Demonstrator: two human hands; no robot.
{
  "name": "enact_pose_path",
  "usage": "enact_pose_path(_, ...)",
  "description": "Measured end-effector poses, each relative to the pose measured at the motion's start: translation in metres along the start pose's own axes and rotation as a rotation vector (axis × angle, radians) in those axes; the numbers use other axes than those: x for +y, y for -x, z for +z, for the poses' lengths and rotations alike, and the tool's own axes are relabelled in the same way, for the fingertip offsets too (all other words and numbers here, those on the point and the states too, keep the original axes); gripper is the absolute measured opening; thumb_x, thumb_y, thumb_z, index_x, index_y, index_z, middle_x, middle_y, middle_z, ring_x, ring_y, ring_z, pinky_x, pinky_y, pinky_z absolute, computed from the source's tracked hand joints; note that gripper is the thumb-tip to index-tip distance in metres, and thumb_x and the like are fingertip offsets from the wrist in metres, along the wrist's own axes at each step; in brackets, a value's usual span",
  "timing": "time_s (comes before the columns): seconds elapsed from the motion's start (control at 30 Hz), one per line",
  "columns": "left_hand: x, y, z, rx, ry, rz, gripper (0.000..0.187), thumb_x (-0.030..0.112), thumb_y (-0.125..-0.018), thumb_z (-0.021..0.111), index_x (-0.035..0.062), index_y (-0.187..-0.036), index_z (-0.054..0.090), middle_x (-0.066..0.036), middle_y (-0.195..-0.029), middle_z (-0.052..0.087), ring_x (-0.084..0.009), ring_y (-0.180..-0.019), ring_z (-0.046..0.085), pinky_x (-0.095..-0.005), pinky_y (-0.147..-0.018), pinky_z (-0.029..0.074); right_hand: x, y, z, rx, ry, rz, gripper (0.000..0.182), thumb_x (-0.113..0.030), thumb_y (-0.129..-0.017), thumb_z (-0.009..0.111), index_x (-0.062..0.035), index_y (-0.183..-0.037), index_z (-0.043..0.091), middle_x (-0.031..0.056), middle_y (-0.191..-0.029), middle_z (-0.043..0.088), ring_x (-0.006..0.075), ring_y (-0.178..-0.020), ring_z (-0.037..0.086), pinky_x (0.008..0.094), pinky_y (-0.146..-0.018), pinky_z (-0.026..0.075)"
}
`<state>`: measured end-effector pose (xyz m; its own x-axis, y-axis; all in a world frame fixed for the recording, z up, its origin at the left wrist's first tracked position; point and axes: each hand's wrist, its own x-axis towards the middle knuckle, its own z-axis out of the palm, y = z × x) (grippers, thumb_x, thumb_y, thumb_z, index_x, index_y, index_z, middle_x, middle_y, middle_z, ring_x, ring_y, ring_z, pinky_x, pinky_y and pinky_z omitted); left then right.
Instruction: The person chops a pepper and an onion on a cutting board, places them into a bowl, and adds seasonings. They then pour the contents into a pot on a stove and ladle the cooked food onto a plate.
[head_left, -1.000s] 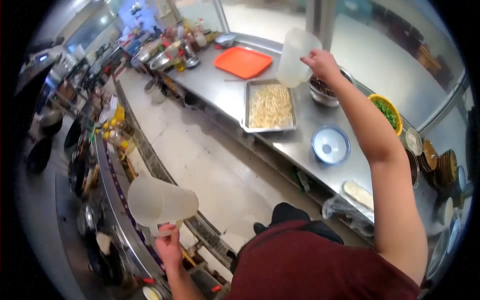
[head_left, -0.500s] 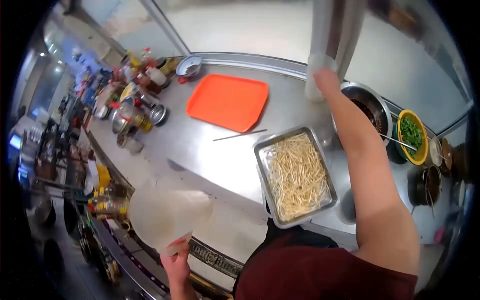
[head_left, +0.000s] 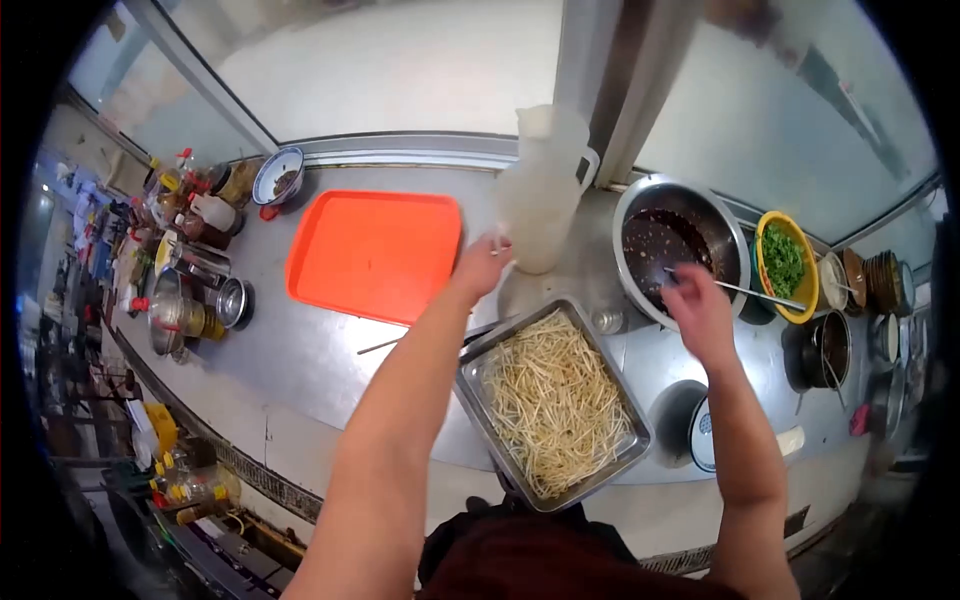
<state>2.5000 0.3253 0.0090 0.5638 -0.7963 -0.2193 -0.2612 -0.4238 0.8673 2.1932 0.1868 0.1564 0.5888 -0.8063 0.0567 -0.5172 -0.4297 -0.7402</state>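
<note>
My left hand (head_left: 484, 265) pinches a pale, translucent plastic bag (head_left: 515, 215), blurred in front of a clear plastic pitcher (head_left: 562, 180) with a handle. Over the near rim of a steel bowl (head_left: 735, 255) of dark sauce, my right hand (head_left: 703, 318) has its fingers drawn together; I cannot tell what they hold. A metal spoon handle (head_left: 760, 297) runs from that bowl toward a yellow basin (head_left: 808, 240) of chopped greens. Bean sprouts (head_left: 550, 400) fill a steel tray (head_left: 632, 452) between my forearms.
An orange tray (head_left: 370, 255) lies left of the pitcher, with a thin stick (head_left: 380, 347) below it. A patterned bowl (head_left: 279, 178) stands by the window. Bottles and steel cups (head_left: 232, 300) crowd the left end. A dark pot (head_left: 828, 350) stands at right.
My left hand has come up from the lower left with the bag to the pitcher. My right hand has left the pitcher area and moved down to the sauce bowl's rim. The view has shifted.
</note>
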Motion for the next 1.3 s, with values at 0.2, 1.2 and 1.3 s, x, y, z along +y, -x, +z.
enact_pose_path(0.2, 0.045, 0.025, 0.020, 0.041, -0.063, -0.008, 0.066, 0.026, -0.083, 0.063, 0.0020, -0.137, 0.035, -0.026, -0.133, 0.046, -0.0350, -0.124, 0.046, -0.0394, -0.103, 0.038, -0.015, 0.099, 0.012, -0.162, -0.014, 0.045, 0.027, -0.009, -0.082, 0.065, 0.0001, -0.107, 0.058, 0.0053, -0.075, 0.064, 0.0097, -0.067, 0.060, 0.0241, -0.062, 0.048)
enact_pose_path(1.2, -0.403, 1.084, 0.186, 1.219, 1.073, -1.477, 0.031, 0.024, -0.089, 0.056, -0.0009, -0.108, 0.057, -0.017, -0.094, 0.062, -0.0300, -0.085, 0.061, -0.0456, -0.069, 0.049, -0.512, 0.776, 0.558, -2.210, 0.236, -1.334, 0.031, -0.023, -0.086, 0.065, -0.0019, -0.108, 0.061, 0.0145, -0.082, 0.069, 0.0242, -0.072, 0.067, 0.0328, -0.067, 0.052)
enact_pose_path(1.3, -0.408, 1.037, 0.253, 2.024, 1.075, -1.627, 0.029, 0.025, -0.088, 0.060, 0.0024, -0.106, 0.059, -0.014, -0.091, 0.062, -0.0277, -0.090, 0.060, -0.0442, -0.069, 0.050, -0.527, 0.872, 0.606, -2.329, 0.361, -1.646, 0.034, -0.029, -0.088, 0.064, -0.0020, -0.108, 0.060, 0.0141, -0.082, 0.069, 0.0233, -0.074, 0.067, 0.0323, -0.069, 0.052)
